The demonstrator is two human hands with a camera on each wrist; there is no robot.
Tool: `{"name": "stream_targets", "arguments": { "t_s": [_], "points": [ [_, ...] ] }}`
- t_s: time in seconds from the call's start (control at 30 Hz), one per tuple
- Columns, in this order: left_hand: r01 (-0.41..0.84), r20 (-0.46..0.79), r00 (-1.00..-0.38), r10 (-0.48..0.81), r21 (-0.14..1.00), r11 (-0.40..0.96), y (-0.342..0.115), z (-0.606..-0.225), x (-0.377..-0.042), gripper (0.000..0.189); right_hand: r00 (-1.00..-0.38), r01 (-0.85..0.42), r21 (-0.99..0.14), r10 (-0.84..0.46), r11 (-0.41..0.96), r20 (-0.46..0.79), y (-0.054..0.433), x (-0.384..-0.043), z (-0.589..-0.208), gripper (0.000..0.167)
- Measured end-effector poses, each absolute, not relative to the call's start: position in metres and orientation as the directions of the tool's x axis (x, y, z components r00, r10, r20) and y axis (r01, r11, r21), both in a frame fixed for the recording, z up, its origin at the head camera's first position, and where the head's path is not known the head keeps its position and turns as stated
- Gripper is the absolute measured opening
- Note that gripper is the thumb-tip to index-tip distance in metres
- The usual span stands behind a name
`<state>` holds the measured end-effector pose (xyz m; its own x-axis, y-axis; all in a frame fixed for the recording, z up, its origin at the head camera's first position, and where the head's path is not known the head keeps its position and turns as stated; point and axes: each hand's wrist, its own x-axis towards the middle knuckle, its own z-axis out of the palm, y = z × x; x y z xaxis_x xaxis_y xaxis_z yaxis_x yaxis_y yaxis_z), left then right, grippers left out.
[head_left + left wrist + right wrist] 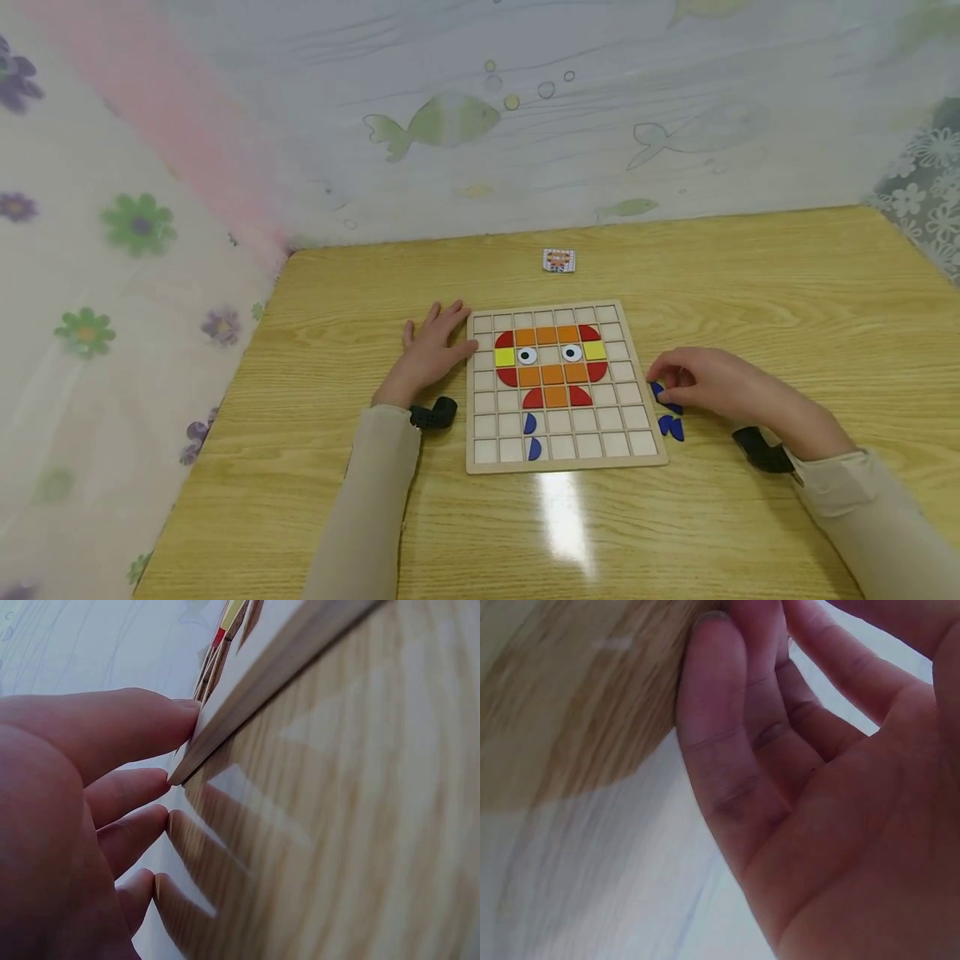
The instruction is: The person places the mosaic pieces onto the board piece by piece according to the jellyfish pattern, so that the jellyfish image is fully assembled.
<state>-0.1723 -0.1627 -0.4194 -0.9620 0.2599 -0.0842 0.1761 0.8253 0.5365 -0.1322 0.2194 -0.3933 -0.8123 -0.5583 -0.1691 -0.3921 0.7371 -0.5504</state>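
A square wooden grid board [657,460] lies on the table, bearing a pattern of red, orange and yellow pieces and two eye discs [527,356]. Two blue pieces [535,450] with curved edges sit in its lower cells. My left hand [431,354] rests at the board's upper left, fingers spread, thumb touching the board's edge [247,690]. Beyond the right edge, my right hand [708,379] pinches at a blue piece [673,408] with thumb and index finger, partly covering it. In the right wrist view its fingers [716,690] are curled and the piece is hidden.
More loose blue pieces [677,429] lie just below the right hand, beside the board. A small pattern card [558,261] lies behind the board on the wooden table [750,275]. Decorated walls [450,192] border the table at the back and left.
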Motion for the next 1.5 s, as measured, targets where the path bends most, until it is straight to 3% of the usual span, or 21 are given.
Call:
{"name": "stream_targets", "arguments": {
  "t_s": [0.33,0.63,1.0,1.2,1.5],
  "points": [
    [0.180,-0.074,-0.963,0.260,0.545,0.819,-0.162,-0.418,-0.171,0.058,-0.822,-0.421,-0.498,-0.551,0.758,-0.145,0.212,-0.130,-0.391,0.021],
    [0.187,-0.069,-0.960,0.273,0.569,0.801,-0.163,-0.419,-0.169,0.059,-0.836,-0.375,-0.555,-0.529,0.743,-0.144,0.206,-0.129,-0.393,0.018],
    [0.180,-0.072,-0.962,0.262,0.551,0.814,-0.163,-0.419,-0.170,0.058,-0.876,-0.382,-0.547,-0.481,0.745,-0.043,0.199,-0.130,-0.395,0.008],
    [0.181,-0.072,-0.963,0.259,0.542,0.821,-0.164,-0.420,-0.169,0.058,-0.874,-0.405,-0.563,-0.486,0.721,0.005,0.188,-0.127,-0.392,0.010],
    [0.195,-0.066,-0.960,0.272,0.540,0.819,-0.164,-0.422,-0.172,0.059,-0.845,-0.392,-0.636,-0.534,0.665,-0.037,0.163,-0.120,-0.391,0.006]
  ]
}}
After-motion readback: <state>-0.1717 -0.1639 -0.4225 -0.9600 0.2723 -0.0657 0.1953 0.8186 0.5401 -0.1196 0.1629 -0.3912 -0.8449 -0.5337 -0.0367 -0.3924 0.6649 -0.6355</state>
